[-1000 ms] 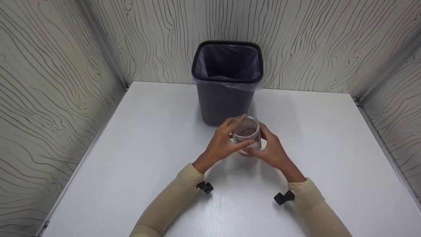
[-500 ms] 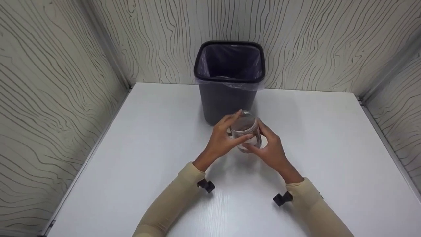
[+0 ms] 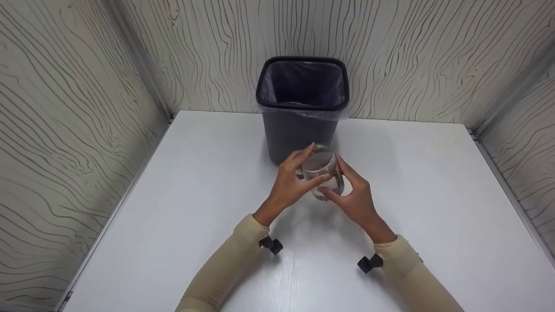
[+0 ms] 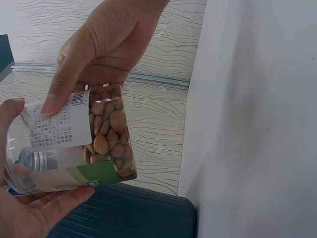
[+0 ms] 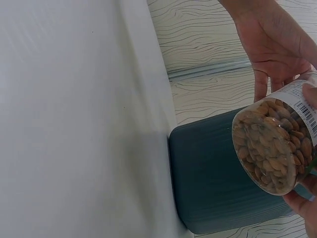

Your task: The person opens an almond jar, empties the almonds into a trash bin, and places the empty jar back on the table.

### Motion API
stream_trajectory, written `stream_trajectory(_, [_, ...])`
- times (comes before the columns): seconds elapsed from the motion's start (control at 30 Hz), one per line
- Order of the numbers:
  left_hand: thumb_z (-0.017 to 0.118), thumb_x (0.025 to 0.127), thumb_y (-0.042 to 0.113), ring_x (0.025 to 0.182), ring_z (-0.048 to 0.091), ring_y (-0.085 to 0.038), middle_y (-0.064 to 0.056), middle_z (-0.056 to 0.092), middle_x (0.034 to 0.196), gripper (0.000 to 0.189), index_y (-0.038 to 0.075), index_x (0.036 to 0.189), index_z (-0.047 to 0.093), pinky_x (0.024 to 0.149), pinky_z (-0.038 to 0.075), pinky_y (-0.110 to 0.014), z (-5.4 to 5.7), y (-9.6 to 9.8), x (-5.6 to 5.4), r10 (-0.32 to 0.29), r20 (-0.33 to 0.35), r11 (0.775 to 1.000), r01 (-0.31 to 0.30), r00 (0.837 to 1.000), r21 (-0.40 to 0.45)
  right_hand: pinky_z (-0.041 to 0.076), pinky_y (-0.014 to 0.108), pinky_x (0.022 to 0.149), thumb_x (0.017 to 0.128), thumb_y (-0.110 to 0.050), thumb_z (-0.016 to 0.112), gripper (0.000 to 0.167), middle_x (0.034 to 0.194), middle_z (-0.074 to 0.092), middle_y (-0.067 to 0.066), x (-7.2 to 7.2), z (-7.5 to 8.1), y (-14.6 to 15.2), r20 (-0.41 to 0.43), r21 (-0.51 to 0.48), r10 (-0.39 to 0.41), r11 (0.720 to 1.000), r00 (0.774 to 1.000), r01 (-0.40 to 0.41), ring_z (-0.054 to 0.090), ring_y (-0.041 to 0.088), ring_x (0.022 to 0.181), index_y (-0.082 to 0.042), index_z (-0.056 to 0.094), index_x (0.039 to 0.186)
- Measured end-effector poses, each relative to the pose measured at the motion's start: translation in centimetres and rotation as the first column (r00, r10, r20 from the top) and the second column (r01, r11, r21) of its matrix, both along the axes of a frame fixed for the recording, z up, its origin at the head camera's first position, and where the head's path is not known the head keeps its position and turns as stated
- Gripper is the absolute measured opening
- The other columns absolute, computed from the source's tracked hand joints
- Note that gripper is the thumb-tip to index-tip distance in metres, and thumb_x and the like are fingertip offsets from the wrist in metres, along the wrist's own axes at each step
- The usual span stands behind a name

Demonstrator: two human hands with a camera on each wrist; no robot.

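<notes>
A clear plastic jar [image 3: 320,170] is held between both hands above the white table, leaning with its top toward the upper left in the head view. Almonds [image 4: 106,129] fill its bottom part, and a white printed label [image 4: 60,124] and a green band wrap its side. My left hand [image 3: 289,181] grips the jar around its rim, thumb across the front. Lower down, my right hand [image 3: 356,197] grips the body, its thumb on the label in the left wrist view. The jar's base [image 5: 263,151] faces the right wrist camera. Whether a lid covers the mouth I cannot tell.
Just behind the jar stands a dark waste bin [image 3: 299,134] lined with a clear bag, against the back wall. White table surface [image 3: 208,173] extends around the hands. Wood-grain-patterned walls [image 3: 208,52] enclose the back and both sides.
The jar has gone from nearly upright to leaning over toward the left, and it has moved slightly up in the head view. Both hands have kept their grip on it.
</notes>
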State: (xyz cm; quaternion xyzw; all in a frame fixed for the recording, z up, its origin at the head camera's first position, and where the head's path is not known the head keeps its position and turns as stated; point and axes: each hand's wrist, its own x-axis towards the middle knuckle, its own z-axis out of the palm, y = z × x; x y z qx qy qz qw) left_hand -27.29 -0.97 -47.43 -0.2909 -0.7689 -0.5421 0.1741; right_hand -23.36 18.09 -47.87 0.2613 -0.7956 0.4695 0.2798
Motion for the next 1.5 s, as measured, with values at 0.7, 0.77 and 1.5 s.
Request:
stream_trajectory(0.7, [0.083,0.085,0.041,0.119,0.061,-0.02,-0.009,0.062,0.132,0.081,0.007,0.15,0.05,0.098,0.051,-0.032,1.1,-0.1,0.1,0.014,0.043,1.0,-0.014,0.999,0.007,0.033,0.026,0.115,0.075,-0.005,0.091,0.098,0.157,0.043,0.018,-1.0,-1.9,1.1,-0.058,0.059,0.04,0.998,0.998,-0.037,0.042,0.024,0.144,0.001,0.036,0.156])
stream_trajectory(0.77, [0.083,0.085,0.041,0.119,0.061,-0.019,-0.009,0.062,0.132,0.08,0.008,0.15,0.05,0.098,0.051,-0.032,1.2,-0.1,0.1,0.012,0.046,1.0,-0.013,0.999,0.014,0.033,0.026,0.116,0.074,-0.005,0.091,0.098,0.156,0.042,0.019,-1.0,-1.9,1.1,-0.066,0.059,0.04,0.998,0.997,-0.036,0.042,0.024,0.144,0.002,0.036,0.155])
stream_trajectory(1.5, [0.082,0.087,0.038,0.115,0.061,-0.012,-0.005,0.064,0.131,0.077,0.011,0.151,0.05,0.098,0.052,-0.039,1.3,0.4,0.4,0.001,0.116,0.996,-0.011,0.993,0.085,0.034,0.028,0.115,0.076,-0.011,0.091,0.105,0.162,0.035,0.016,-1.2,-1.6,1.0,-0.101,0.107,0.054,0.993,0.993,-0.043,0.041,0.03,0.144,0.0,0.028,0.159])
